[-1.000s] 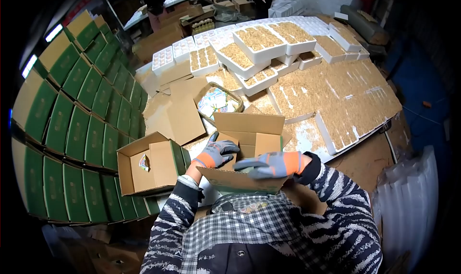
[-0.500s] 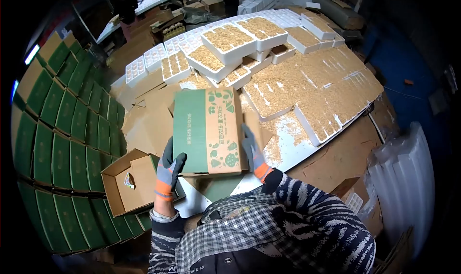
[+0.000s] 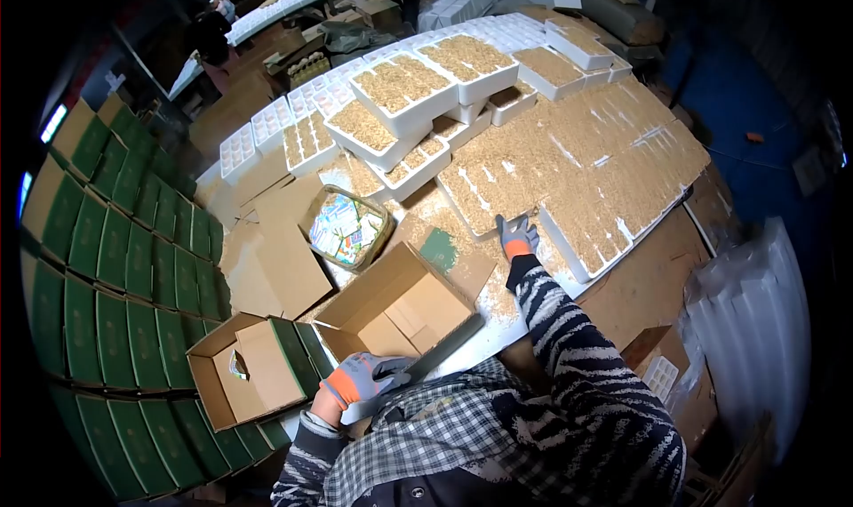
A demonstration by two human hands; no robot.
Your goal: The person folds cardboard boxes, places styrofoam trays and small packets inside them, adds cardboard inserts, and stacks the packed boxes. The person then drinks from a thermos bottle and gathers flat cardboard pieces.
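Note:
My left hand (image 3: 362, 379), in a grey and orange glove, is closed over the near edge of an open cardboard box (image 3: 425, 304). The box sits on the table, tilted, its bare brown inside facing up. My right hand (image 3: 517, 239), gloved alike, reaches forward with fingers apart. Its fingertips touch the near end of a white foam tray (image 3: 487, 187) filled with tan husk-like material. Just beyond the box stands a tub (image 3: 388, 227) of small colourful printed packets. A second open box (image 3: 233, 391) with a small packet inside lies to the left.
Stacked green boxes (image 3: 115, 303) line the left side. Foam trays (image 3: 404, 85) of tan filling are piled at the back, beside trays holding round pale items (image 3: 238, 150). Clear plastic-wrapped sheets (image 3: 746, 329) stand at right. A person (image 3: 210, 36) is in the far background.
The box, earlier held between both hands with its printed side up, now rests with its open side up. My right hand has moved forward to the tray. The packet tub has come into view.

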